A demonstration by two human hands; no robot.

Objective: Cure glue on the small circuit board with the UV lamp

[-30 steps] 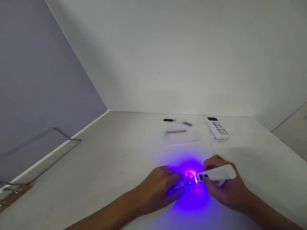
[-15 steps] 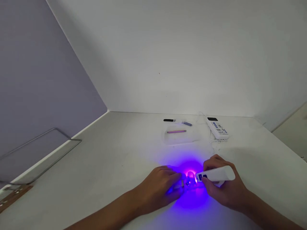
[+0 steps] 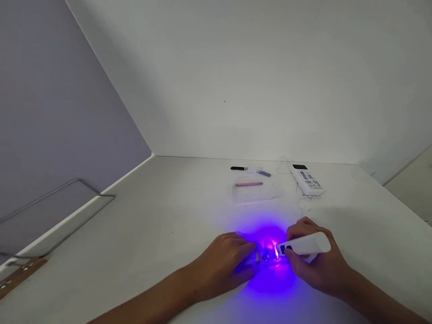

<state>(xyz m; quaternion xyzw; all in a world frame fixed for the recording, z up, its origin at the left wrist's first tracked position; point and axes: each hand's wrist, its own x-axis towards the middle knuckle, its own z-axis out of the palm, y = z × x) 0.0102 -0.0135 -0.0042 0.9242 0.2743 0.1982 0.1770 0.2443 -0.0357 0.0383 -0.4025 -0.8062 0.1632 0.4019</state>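
Observation:
My right hand (image 3: 313, 265) is closed round a white handheld UV lamp (image 3: 308, 244), its thumb by the dark buttons. Violet light from the lamp's left end falls on a small object (image 3: 266, 256) whose kind is lost in the glare. To the left, my left hand (image 3: 229, 263) rests on the table with fingers curled. Between its thumb and fingers shows part of a small pale piece (image 3: 253, 258), tinted by the light, just beside the lit object. I cannot make out what that piece is.
Behind the hands lie a pink pen-like tool (image 3: 249, 184) on a clear sheet (image 3: 256, 195), slim files (image 3: 248, 169) and a white device (image 3: 307, 181) with a cord. A bent wire frame (image 3: 79, 220) and a clipboard (image 3: 25, 274) are at the left. A wall (image 3: 236, 90) stands behind the table.
Both hands keep nearly the same place. The lamp's lit end shifts very slightly, and the glow on the small object changes shape a little.

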